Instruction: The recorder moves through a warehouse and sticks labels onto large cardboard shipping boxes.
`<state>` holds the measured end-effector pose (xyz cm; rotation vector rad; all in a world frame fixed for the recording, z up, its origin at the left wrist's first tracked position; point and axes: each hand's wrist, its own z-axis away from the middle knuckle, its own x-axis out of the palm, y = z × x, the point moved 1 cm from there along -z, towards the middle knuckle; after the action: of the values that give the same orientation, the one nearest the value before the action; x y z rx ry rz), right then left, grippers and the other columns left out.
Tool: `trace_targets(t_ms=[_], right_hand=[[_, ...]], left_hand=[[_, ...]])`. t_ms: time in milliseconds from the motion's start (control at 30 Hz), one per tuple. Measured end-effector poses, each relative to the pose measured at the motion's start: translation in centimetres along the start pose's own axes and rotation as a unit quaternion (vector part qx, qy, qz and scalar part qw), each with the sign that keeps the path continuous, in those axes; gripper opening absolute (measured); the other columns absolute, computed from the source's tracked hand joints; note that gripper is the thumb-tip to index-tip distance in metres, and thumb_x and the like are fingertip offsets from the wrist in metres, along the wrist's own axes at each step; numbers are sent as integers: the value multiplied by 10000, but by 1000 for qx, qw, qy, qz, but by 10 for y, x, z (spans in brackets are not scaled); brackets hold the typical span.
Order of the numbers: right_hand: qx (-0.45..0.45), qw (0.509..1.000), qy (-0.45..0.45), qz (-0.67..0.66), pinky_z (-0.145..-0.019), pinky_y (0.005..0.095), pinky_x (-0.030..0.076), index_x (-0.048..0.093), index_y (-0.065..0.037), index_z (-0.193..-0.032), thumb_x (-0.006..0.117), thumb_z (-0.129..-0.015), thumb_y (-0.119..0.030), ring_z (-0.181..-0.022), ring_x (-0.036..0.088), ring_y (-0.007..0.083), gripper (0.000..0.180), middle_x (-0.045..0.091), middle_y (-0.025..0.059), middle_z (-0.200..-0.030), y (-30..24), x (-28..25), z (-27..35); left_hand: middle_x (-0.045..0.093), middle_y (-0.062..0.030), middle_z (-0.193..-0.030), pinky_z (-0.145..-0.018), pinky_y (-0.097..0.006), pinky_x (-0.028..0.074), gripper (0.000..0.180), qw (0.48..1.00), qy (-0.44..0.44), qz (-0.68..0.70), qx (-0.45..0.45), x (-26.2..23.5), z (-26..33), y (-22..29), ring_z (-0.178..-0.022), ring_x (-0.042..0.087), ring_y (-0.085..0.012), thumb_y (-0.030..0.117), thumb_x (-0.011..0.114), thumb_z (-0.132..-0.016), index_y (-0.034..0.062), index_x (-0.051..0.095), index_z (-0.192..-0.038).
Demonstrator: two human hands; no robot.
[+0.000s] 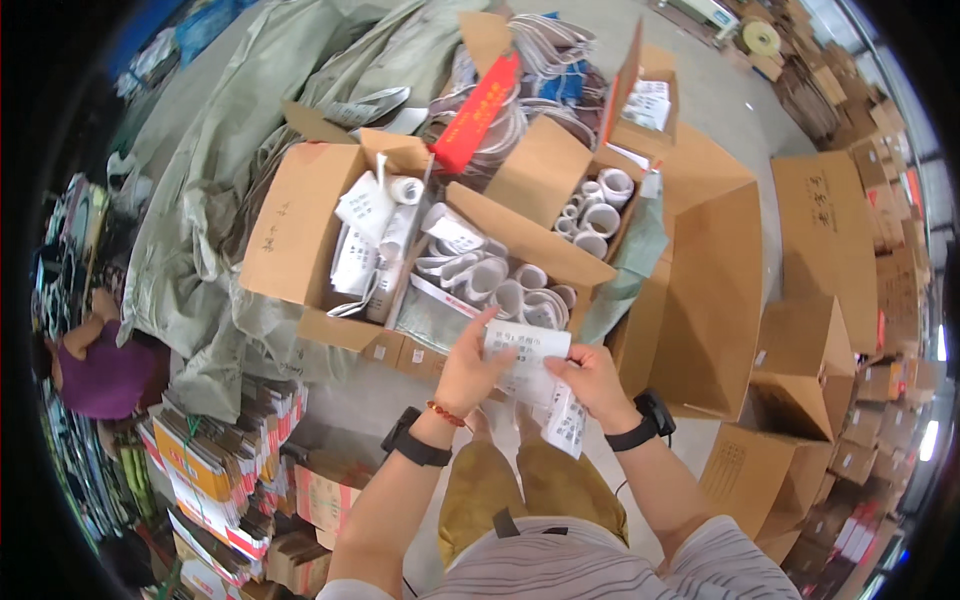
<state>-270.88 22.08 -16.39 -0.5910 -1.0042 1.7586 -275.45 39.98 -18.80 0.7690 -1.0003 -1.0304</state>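
Between my hands, in front of my body, hangs a strip of white printed labels (527,355), its lower end folding down over my legs. My left hand (473,365) grips the strip's left edge, fingers partly behind it. On the right edge, my right hand (592,382) pinches the strip between thumb and fingers. Just beyond, an open cardboard box (525,235) holds several white label rolls (487,275). More rolls (600,219) stand on end in its far right part. To the left, another open box (300,225) holds loose label strips (365,210) and rolls.
Large open cartons (712,280) stand on the right. Flattened cardboard stacks (215,470) rise at lower left. Grey-green sheeting (215,190) spreads along the left, near a person in purple (110,370). Slipper-like soles (550,45) and a red strip (478,115) lie at the back.
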Motion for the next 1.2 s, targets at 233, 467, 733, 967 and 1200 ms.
trace_targets(t_ms=[233, 467, 733, 967, 1200], right_hand=[[-116, 984, 123, -58, -623, 192, 442, 621, 17, -922, 630, -825, -83, -684, 547, 54, 140, 619, 24, -783, -7, -64, 64], [-279, 913, 249, -163, -734, 204, 430, 613, -6, -973, 566, -851, -10, -788, 541, 72, 131, 608, 20, -868, 3, -107, 144], [-320, 759, 548, 144, -742, 247, 437, 638, 11, -936, 525, -866, -13, -819, 556, 121, 135, 609, 32, -885, 33, -213, 281], [-226, 910, 330, -108, -662, 206, 445, 626, 55, -920, 587, -837, -33, -779, 542, 75, 127, 610, 68, -921, 86, -207, 373], [-298, 839, 387, -239, -617, 208, 448, 566, 6, -1031, 580, -835, -24, -715, 546, 64, 199, 600, 25, -878, 132, -241, 446]], left_hand=[[637, -83, -1023, -747, -228, 481, 297, 972, -50, -215, 81, 51, 25, 3, -870, 588, -97, -52, 572, -794, 28, 622, -1075], [658, -41, -886, -631, -187, 452, 203, 980, -98, -171, 31, 138, 66, -1, -714, 552, -46, 0, 612, -794, -31, 637, -993], [608, -87, -1026, -756, -244, 493, 449, 977, -170, -89, 94, 247, 133, -3, -872, 593, -129, -84, 599, -753, -11, 514, -1187], [446, -107, -1239, -922, -319, 394, 609, 902, -273, -261, 210, 353, 212, -49, -1112, 455, -166, -52, 583, -769, 50, 355, -1325], [537, -117, -1117, -842, -310, 452, 489, 868, -420, -244, 107, 411, 262, -93, -1001, 534, -171, -9, 630, -731, 49, 493, -1197]])
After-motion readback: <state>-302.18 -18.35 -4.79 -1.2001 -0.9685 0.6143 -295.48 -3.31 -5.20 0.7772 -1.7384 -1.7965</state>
